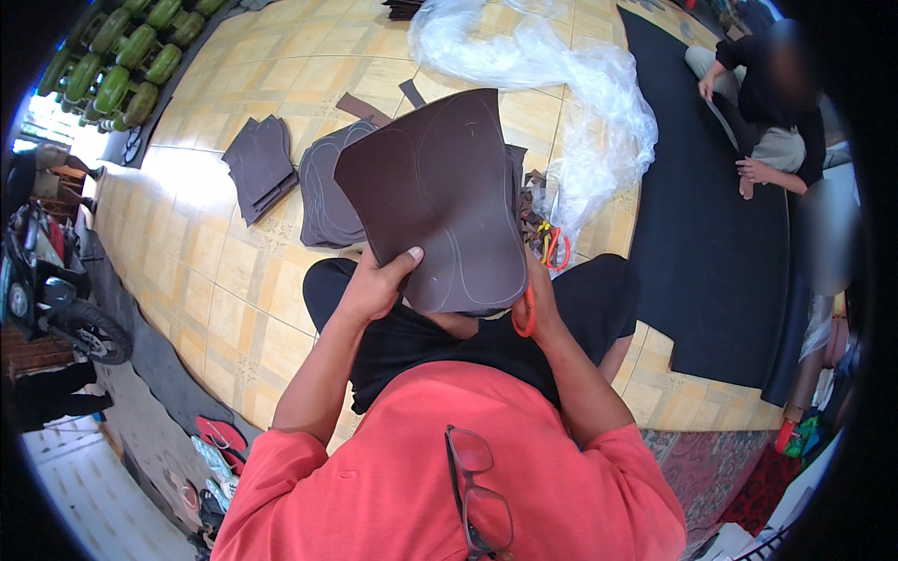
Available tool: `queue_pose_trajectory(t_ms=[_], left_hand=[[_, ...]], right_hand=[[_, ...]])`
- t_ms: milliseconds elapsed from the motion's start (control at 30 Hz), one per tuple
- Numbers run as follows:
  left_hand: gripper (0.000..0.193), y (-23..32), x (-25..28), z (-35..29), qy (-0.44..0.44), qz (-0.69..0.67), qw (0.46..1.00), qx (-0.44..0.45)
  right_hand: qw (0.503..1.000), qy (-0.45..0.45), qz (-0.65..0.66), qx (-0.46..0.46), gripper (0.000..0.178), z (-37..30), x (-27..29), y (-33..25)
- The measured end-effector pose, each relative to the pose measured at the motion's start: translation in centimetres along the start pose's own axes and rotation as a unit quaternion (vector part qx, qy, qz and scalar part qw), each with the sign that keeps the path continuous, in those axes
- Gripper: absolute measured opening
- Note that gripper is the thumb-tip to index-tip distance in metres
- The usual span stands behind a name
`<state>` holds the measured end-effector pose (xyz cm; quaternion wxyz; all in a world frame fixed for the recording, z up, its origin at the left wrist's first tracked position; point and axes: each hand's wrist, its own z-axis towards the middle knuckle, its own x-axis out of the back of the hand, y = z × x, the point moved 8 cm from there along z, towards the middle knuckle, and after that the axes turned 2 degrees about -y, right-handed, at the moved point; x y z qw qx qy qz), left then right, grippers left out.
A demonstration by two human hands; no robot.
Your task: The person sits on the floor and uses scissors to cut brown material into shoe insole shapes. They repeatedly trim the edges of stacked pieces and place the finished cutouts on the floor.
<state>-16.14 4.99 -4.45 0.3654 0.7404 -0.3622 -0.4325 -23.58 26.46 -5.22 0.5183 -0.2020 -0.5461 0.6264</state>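
My left hand [374, 288] grips the lower left edge of a dark brown sheet [435, 201], its thumb on top. Pale curved outlines are drawn across the sheet, which is tilted up over my lap. At the sheet's lower right edge, my right hand [541, 297] is closed on scissors with an orange-red handle [527, 316]; their blades are hidden behind the sheet. Just beyond lie a stack of marked brown sheets [327, 192] and, to its left, a smaller pile of brown pieces [260, 168].
Clear plastic film [599, 140] lies crumpled on the tiled floor beside a long black sheet [706, 262]. Another orange-handled tool [559, 251] rests near brown scraps. At the far right a person [772, 103] sits working. Motorcycle [70, 290] and green gas cylinders [117, 84] stand left.
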Motion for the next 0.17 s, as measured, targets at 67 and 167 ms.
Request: queue_pose_trajectory(t_ms=[67, 167], left_hand=[[0.052, -0.41, -0.32, -0.09, -0.018, -0.018, 1.000, -0.004], [0.054, -1.12, -0.23, -0.02, -0.015, -0.032, 0.999, 0.000]], right_hand=[[0.996, -0.021, 0.038, -0.084, 0.035, 0.22, 0.05, -0.30], [0.982, -0.056, 0.080, -0.163, 0.045, -0.15, -0.25, 0.00]])
